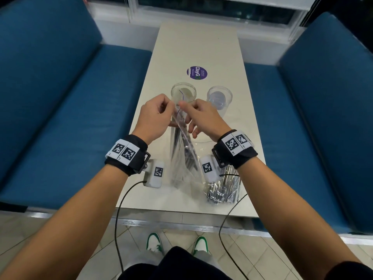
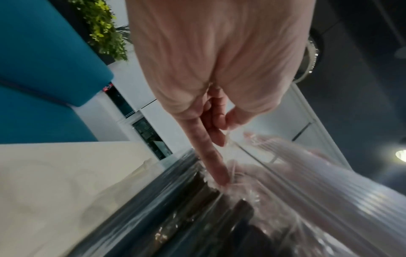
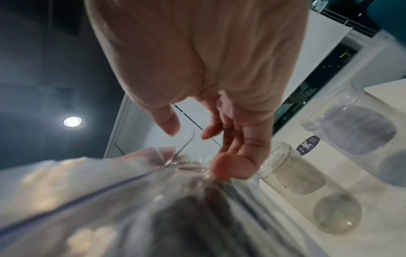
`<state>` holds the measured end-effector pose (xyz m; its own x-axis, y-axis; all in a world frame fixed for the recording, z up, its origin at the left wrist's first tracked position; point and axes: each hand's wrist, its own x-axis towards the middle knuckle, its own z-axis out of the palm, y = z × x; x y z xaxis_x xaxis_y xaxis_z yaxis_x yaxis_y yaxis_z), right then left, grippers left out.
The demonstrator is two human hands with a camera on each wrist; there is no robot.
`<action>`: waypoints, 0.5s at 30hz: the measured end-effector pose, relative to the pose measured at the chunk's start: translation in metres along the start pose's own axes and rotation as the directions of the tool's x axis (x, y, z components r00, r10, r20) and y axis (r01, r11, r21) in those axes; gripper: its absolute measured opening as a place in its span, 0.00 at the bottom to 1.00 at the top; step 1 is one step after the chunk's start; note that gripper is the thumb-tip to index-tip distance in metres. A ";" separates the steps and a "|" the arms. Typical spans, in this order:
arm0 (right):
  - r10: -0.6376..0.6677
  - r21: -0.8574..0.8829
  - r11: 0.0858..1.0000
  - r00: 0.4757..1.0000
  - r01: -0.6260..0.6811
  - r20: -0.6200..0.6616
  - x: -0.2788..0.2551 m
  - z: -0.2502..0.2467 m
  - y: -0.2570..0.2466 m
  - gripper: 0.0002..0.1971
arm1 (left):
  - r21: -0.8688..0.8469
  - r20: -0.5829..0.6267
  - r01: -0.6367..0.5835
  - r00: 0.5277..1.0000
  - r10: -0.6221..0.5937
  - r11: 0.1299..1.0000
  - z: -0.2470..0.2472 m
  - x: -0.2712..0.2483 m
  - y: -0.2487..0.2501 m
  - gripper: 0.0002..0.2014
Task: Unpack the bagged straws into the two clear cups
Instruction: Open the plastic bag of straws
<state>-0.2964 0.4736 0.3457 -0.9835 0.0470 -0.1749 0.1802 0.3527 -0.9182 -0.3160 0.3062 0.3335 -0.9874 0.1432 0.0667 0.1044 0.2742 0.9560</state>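
two blue benches (image 1: 60, 98) flank a long pale table (image 1: 197, 43) that runs away from the person; its near end is partly hidden behind both forearms and the wrist bands. on it, a round purple sticker (image 1: 197, 72) lies beyond the cups, its small print too fine to read.

the held bag (image 1: 182, 150) of straws is a long clear plastic sleeve standing nearly upright over the near half of the table, its top raised between the hands and its lower end down by the table. the dark straws inside show only as blurred streaks; they cannot be counted. a second bag (image 1: 224, 188) of straws lies on the table under the right wrist, its upper part covered by the wrist camera.

the left hand (image 1: 154, 118) has thumb and fingers closed in a pinch on the bag's top edge. the right hand (image 1: 203, 118) pinches the same edge with thumb and forefinger, the other fingers spread loose.

two clear cups stand just beyond the hands, side by side and apart: the left cup (image 1: 183, 91), its near wall hidden by the bag top, and the right cup (image 1: 219, 97).
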 end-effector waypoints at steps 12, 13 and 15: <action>0.011 0.214 0.977 0.999 -0.003 -0.035 -0.008 0.011 -0.002 0.07 | -0.160 -0.006 0.190 0.981 -0.193 0.969 0.004 -0.015 -0.002 0.11; 0.004 0.218 0.976 1.000 0.001 -0.023 -0.010 0.012 -0.002 0.07 | -0.080 -0.023 0.182 0.983 -0.184 0.980 0.003 -0.015 -0.001 0.09; -0.001 0.204 0.979 1.000 0.006 -0.025 -0.011 0.015 0.000 0.10 | 0.051 -0.054 0.158 0.986 -0.155 0.986 0.001 -0.016 0.001 0.06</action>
<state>-0.2856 0.4594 0.3427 -0.9838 0.0699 -0.1649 0.1740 0.1546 -0.9725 -0.3004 0.3055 0.3329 -0.9967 0.0470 -0.0666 -0.0467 0.3411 0.9389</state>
